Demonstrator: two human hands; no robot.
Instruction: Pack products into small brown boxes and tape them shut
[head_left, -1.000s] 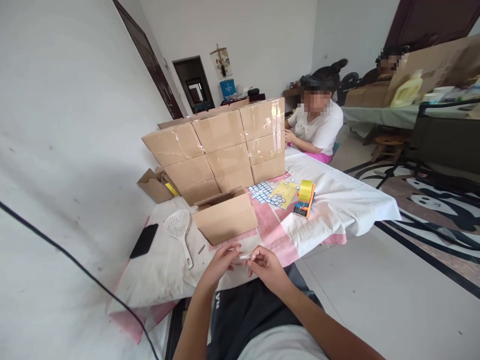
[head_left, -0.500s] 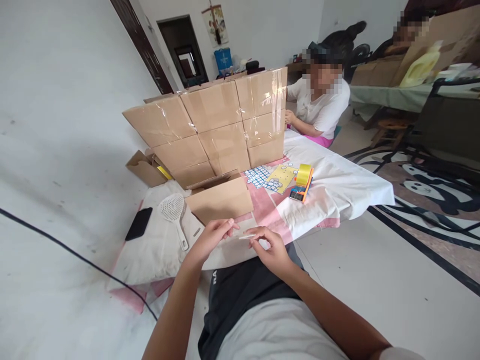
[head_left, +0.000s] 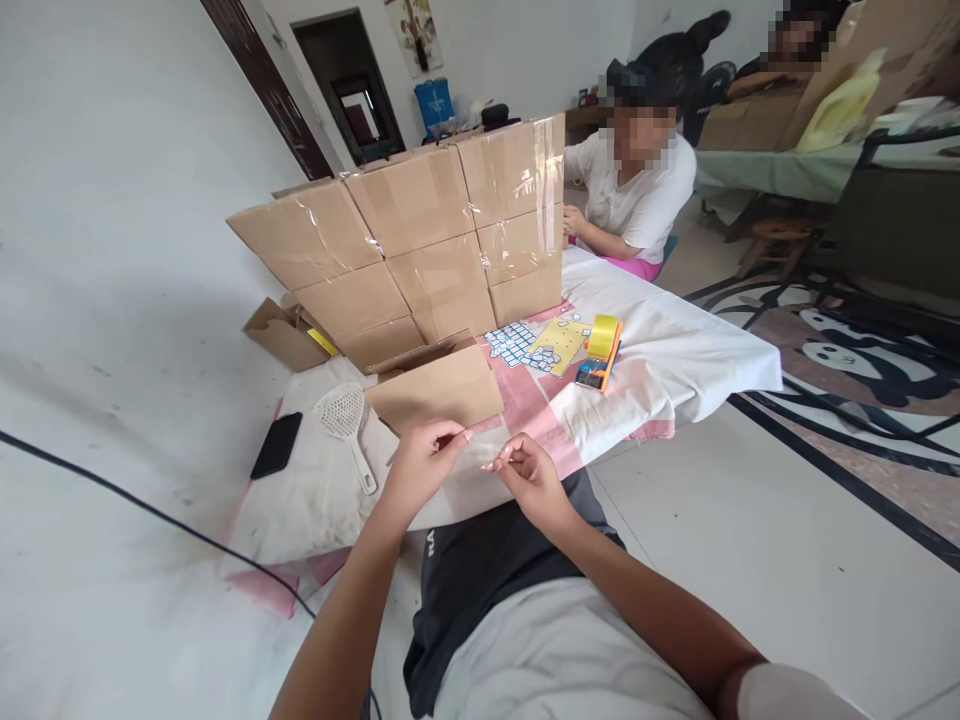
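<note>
My left hand (head_left: 426, 458) is closed in front of the open cardboard box (head_left: 439, 390), thumb and fingertips together. What it pinches, if anything, is too small to make out. Just to its right, my right hand (head_left: 531, 478) is also closed, its fingertips drawn together over the pale tablecloth near the table edge. Anything between those fingertips is hidden. The two hands are apart. Beyond them lie a sheet with a blue-and-white block pattern (head_left: 510, 343), a yellow card (head_left: 561, 340) and a tape dispenser (head_left: 600, 352) with a yellow roll.
A stack of taped cardboard boxes (head_left: 435, 240) rises at the back of the table. On the left are a white slotted skimmer (head_left: 343, 412), a black phone-like slab (head_left: 277, 446) and another open box (head_left: 281, 335). A person in white (head_left: 641, 200) sits behind the stack.
The thin white strip that showed in my right hand is no longer visible. My left hand's fingers have drawn together, and my right hand has turned slightly upward.
</note>
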